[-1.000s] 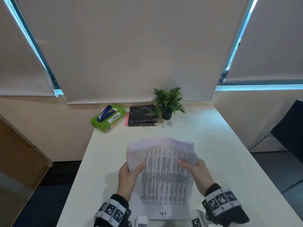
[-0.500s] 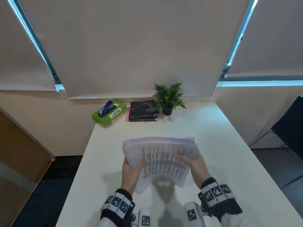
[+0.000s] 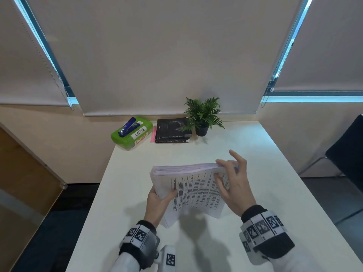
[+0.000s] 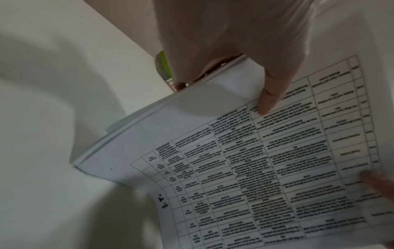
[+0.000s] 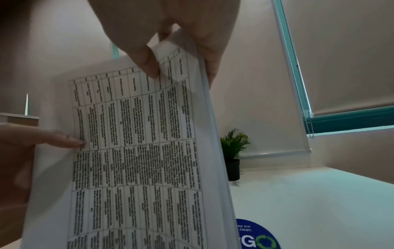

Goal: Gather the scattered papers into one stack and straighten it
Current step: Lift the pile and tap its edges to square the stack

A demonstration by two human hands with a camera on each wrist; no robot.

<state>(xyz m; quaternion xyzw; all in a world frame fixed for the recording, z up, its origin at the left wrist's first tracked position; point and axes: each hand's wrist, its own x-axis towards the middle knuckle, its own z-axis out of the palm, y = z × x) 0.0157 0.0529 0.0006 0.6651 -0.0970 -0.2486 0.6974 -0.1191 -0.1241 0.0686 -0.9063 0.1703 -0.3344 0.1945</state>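
All the papers [image 3: 188,185] seemed already gathered into one stack, held tilted above the worktop [image 3: 255,163], so mainly the straightening was left; the sheet edges looked not yet even. The left hand [image 3: 157,203] pinched the stack's left side, thumb on the printed top sheet. The right hand [image 3: 233,185] gripped its far right corner, one finger spread free.

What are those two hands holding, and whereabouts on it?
A stack of papers. The left hand grips its left edge, thumb on top; the right hand pinches its far right corner.
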